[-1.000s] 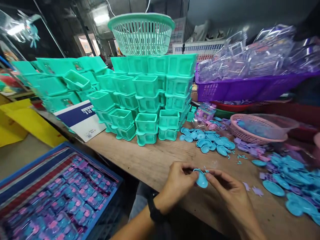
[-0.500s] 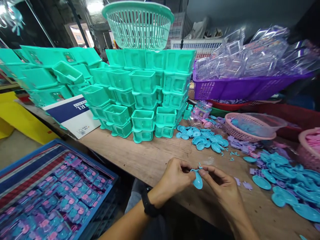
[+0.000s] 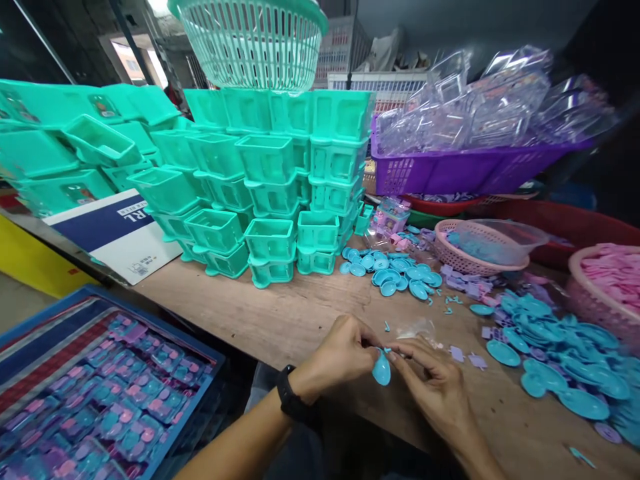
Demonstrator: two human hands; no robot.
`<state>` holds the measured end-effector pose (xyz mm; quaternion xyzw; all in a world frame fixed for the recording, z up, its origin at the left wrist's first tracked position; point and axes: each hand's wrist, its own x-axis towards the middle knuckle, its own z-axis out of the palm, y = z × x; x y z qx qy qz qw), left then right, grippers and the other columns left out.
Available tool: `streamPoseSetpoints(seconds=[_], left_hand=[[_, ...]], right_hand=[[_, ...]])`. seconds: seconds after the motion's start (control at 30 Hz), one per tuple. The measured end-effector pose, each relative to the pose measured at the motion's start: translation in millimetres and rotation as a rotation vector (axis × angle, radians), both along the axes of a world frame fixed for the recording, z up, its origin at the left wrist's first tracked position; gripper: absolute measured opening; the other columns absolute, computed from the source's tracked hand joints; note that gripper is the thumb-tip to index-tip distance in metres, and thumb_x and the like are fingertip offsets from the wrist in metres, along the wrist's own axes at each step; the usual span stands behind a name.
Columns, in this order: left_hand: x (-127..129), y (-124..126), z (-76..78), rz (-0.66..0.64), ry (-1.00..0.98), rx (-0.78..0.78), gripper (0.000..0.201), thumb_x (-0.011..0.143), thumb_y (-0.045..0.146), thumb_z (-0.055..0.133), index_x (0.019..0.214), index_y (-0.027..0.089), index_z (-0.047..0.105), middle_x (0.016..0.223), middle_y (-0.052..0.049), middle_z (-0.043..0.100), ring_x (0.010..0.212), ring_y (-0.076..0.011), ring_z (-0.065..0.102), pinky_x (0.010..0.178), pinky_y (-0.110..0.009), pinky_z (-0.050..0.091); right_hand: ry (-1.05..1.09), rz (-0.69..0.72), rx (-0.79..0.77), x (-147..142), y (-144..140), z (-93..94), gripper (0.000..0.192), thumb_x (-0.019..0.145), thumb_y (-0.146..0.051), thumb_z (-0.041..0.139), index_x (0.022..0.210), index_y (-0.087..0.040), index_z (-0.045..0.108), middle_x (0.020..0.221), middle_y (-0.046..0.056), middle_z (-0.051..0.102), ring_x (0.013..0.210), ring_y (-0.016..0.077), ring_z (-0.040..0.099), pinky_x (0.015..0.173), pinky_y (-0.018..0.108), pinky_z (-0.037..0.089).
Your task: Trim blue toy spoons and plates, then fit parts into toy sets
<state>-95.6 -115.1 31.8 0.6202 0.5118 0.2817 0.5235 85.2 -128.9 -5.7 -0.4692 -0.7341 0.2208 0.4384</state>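
Over the near edge of the wooden table (image 3: 280, 313), the left hand (image 3: 345, 350) and right hand (image 3: 433, 387) both pinch one small blue spoon-shaped piece (image 3: 381, 369) (bowl hanging down), best gripped close to its top so it won't twist.

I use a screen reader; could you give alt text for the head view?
Both hands, left hand and right hand, pinch one small blue spoon-shaped piece over a wooden table. Stacked teal boxes stand behind, loose blue pieces lie right.
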Motion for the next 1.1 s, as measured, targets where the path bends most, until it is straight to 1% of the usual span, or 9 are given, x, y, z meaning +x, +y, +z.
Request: streamPoseSetpoints(seconds=[0.1,0.17,0.3,0.37,0.43,0.53,0.7,0.87,1.1], left_hand=[[13,14,-10.5,-0.095,-0.066,-0.013,0.025,0.078,0.023,0.058,0.078,0.009,0.079,0.057,0.001,0.059,0.053,-0.0099,0.046,0.049,-0.021,0.030],[22,33,-14.7,-0.117,0.001,0.110,0.027,0.085,0.030,0.060,0.084,0.011,0.079,0.064,-0.001,0.065,0.058,-0.0115,0.053,0.053,-0.021,0.035],[36,81,-18.3,0.129,0.411,0.344,0.020,0.090,0.026,0.061,0.096,0.015,0.077,0.087,-0.006,0.075,0.082,-0.0180,0.067,0.073,-0.024,0.047],[42,100,-22.3,0.197,0.505,0.339,0.021,0.089,0.027,0.066,0.103,0.015,0.075,0.100,-0.010,0.075,0.093,-0.0224,0.068,0.080,-0.029,0.049],[48,113,-28.2,0.210,0.545,0.316,0.021,0.086,0.028,0.069,0.104,0.016,0.074,0.110,-0.013,0.073,0.098,-0.0256,0.068,0.082,-0.031,0.050],[51,119,-34.9,0.233,0.590,0.296,0.014,0.087,0.021,0.064,0.095,0.017,0.075,0.109,-0.013,0.074,0.098,-0.0262,0.069,0.080,-0.031,0.049],[35,102,-29.2,0.266,0.603,0.313,0.015,0.085,0.016,0.060,0.088,0.017,0.074,0.090,-0.010,0.076,0.090,-0.0258,0.070,0.073,-0.031,0.046],[-1,65,-29.0,0.325,0.464,0.401,0.016,0.082,0.010,0.057,0.086,0.017,0.071,0.085,-0.006,0.075,0.082,-0.0198,0.069,0.072,-0.028,0.047],[-33,24,-48.3,0.568,0.018,0.383,0.017,0.076,0.031,0.063,0.077,0.017,0.073,0.076,-0.006,0.076,0.074,-0.0223,0.071,0.072,-0.031,0.054]], right_hand=[[-0.050,-0.051,-0.022,26,5,1.0,0.019,0.088,-0.041,0.066,0.084,-0.029,0.080,0.086,0.004,0.080,0.079,0.0243,0.075,0.079,0.037,0.057],[-0.044,-0.233,-0.027,57,14,6.5,0.028,0.083,-0.051,0.067,0.083,-0.027,0.079,0.084,0.005,0.079,0.075,0.0256,0.074,0.069,0.035,0.056],[-0.128,-0.834,-0.013,140,34,23.3,0.045,0.079,-0.064,0.064,0.091,-0.023,0.078,0.072,0.008,0.074,0.066,0.0296,0.068,0.063,0.040,0.049],[-0.239,-1.002,-0.013,171,39,28.4,0.045,0.084,-0.065,0.059,0.091,-0.024,0.077,0.059,0.008,0.066,0.064,0.0326,0.064,0.064,0.044,0.046],[-0.326,-1.038,-0.017,183,40,27.1,0.046,0.086,-0.065,0.053,0.092,-0.026,0.077,0.056,0.008,0.063,0.066,0.0350,0.063,0.065,0.045,0.044],[-0.282,-0.872,-0.029,155,37,11.0,0.049,0.084,-0.067,0.054,0.090,-0.025,0.078,0.073,0.011,0.073,0.073,0.0331,0.067,0.066,0.042,0.046],[-0.241,-0.383,-0.101,47,33,-26.1,0.043,0.091,-0.053,0.051,0.084,-0.022,0.079,0.086,0.009,0.078,0.080,0.0262,0.070,0.072,0.036,0.050],[-0.517,-0.329,-0.124,-14,29,-29.4,0.020,0.091,-0.025,0.061,0.095,-0.024,0.081,0.095,0.008,0.075,0.093,0.0283,0.066,0.080,0.038,0.046],[-0.523,-0.317,-0.224,-24,35,-22.3,0.018,0.091,-0.018,0.061,0.083,-0.020,0.077,0.090,0.007,0.074,0.090,0.0256,0.066,0.077,0.034,0.043]])
